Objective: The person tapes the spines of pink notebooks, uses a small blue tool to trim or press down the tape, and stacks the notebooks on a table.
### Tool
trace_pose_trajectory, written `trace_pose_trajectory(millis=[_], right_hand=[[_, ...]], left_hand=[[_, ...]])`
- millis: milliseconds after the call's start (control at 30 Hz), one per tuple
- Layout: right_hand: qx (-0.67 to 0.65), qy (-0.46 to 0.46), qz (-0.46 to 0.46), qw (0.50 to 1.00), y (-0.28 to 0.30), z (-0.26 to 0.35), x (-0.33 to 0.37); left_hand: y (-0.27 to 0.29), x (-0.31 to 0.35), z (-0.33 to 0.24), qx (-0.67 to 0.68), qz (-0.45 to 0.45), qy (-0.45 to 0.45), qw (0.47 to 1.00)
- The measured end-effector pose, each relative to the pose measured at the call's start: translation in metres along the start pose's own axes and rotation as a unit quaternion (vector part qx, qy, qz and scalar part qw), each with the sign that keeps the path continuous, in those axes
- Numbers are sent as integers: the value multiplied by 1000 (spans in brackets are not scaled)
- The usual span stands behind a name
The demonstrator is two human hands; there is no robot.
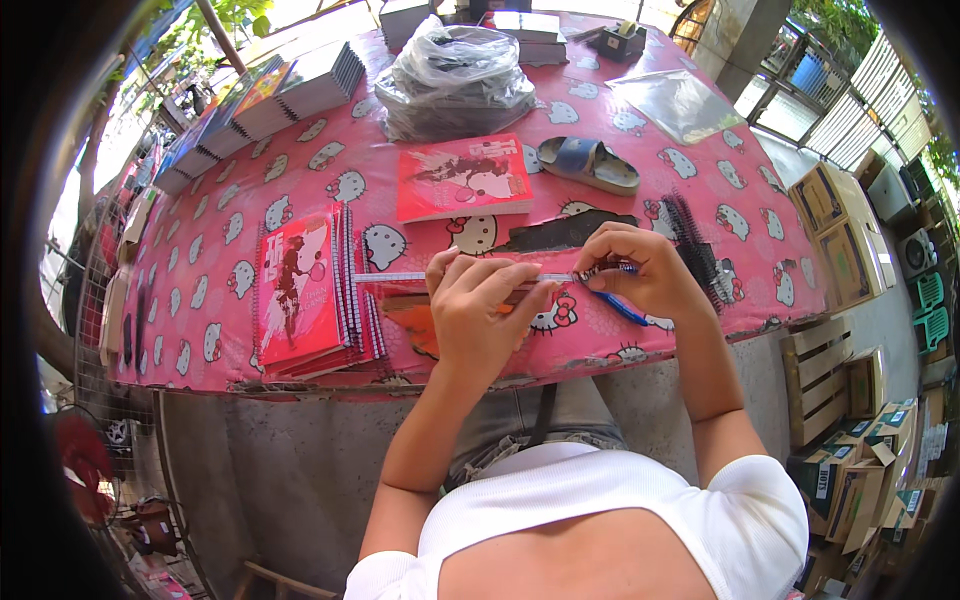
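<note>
My left hand point(475, 305) is closed on a notebook held edge-on, its pale punched binding edge point(395, 278) facing up. An orange part of its cover point(415, 325) shows below that hand. At the right end of the edge, my right hand point(645, 270) has its fingertips pinched together. A tool with blue handles point(622, 306) juts out from under its palm; the tool's head is hidden by the fingers. Left of my hands lies a stack of red spiral notebooks point(300, 290). Beyond them is a red-covered book block point(465, 178) lying flat.
Black binding coils point(690, 245) lie right of my right hand, near a blue-strapped slipper point(588, 165). Farther back are a plastic-wrapped bundle point(455, 85), rows of spiral notebooks point(265, 105), a clear plastic sheet point(680, 105) and a tape dispenser point(622, 42). Cardboard boxes point(845, 235) stand at the right.
</note>
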State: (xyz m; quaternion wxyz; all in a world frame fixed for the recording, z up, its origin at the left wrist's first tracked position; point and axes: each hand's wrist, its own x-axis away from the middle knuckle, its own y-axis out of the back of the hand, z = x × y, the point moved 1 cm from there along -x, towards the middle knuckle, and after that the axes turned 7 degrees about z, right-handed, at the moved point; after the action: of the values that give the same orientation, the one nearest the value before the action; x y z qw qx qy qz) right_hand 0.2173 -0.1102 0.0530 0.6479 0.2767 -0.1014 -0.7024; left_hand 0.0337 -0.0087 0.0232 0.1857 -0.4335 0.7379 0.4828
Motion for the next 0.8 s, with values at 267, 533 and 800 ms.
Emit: trace_pose_trajectory(millis=[267,533,800], right_hand=[[-10,-52,37,998,-5,-1,3],[239,50,-78,967,-25,19,4],[258,52,-111,958,-36,19,3]], left_hand=[[0,-1,-4,-13,-11,3,1000],[0,4,3,10,7,-9,1000],[1,3,-1,-41,-10,-6,999]])
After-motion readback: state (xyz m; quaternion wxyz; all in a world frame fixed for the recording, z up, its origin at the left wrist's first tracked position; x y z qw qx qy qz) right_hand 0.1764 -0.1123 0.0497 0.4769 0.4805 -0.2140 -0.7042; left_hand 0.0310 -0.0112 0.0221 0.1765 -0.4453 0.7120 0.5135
